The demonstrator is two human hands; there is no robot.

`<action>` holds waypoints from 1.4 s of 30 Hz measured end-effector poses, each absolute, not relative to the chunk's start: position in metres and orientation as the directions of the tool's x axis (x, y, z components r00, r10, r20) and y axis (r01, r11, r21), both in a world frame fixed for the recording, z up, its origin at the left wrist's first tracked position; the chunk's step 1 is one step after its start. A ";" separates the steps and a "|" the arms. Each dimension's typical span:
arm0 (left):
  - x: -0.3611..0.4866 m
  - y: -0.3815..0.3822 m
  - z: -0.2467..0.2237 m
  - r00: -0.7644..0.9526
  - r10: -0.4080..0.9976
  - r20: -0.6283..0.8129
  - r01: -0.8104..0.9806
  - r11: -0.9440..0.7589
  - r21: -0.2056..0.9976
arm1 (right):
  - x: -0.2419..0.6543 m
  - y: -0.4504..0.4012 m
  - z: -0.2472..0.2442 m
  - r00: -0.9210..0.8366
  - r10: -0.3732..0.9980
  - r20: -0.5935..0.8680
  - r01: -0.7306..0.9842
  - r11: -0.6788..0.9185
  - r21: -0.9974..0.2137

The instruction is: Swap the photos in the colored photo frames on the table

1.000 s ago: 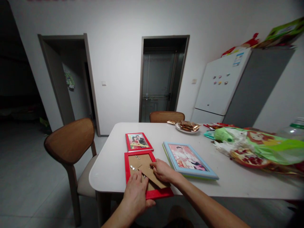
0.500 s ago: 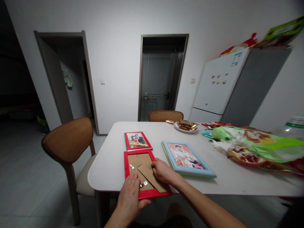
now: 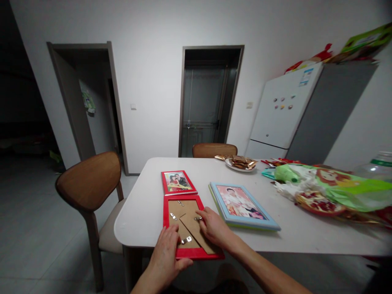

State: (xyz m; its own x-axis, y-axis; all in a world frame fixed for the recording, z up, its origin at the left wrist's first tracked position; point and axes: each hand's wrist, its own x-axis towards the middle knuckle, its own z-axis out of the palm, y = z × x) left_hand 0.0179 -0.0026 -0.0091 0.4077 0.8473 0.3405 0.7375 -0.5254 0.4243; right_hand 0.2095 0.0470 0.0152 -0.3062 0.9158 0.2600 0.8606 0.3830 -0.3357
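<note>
A red picture frame (image 3: 200,253) lies face down at the table's near edge, its brown backing board (image 3: 186,210) facing up. Several small metal clips are on the backing, along with a slanted cardboard stand. My left hand (image 3: 165,249) is closed on the frame's lower left corner, fingers over the top and thumb at the near edge. My right hand (image 3: 214,229) lies over the right rim with fingers bent, the index fingertip at the right clip (image 3: 198,218). Its thumb is hidden. Just beyond, a second red frame (image 3: 178,182) lies photo up.
Right of my hands lies a light blue picture frame (image 3: 245,204) atop a green one. A plate (image 3: 240,166) of wrapped packets, a cut pomegranate (image 3: 321,202) and a green plastic bag (image 3: 352,185) are farther right. Wooden chairs (image 3: 88,179) stand left and behind the white table (image 3: 141,204).
The right index finger has stretched out over the right clip, which now shows more. The red frame has shifted slightly right and nearer, with my left hand still on its corner.
</note>
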 end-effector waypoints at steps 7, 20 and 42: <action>0.019 0.000 -0.012 0.361 0.864 0.351 0.712 -0.498 0.494 | 0.185 0.008 0.018 -0.590 0.753 0.292 0.707 0.656 -0.263; 0.018 0.000 -0.017 0.334 0.877 0.344 0.708 -0.475 0.523 | 0.193 0.008 0.017 -0.605 0.724 0.331 0.651 0.689 -0.318; 0.013 0.000 -0.017 0.386 0.828 0.406 0.623 -0.559 0.548 | 0.156 0.088 0.005 -0.527 0.819 0.228 0.776 0.572 -0.265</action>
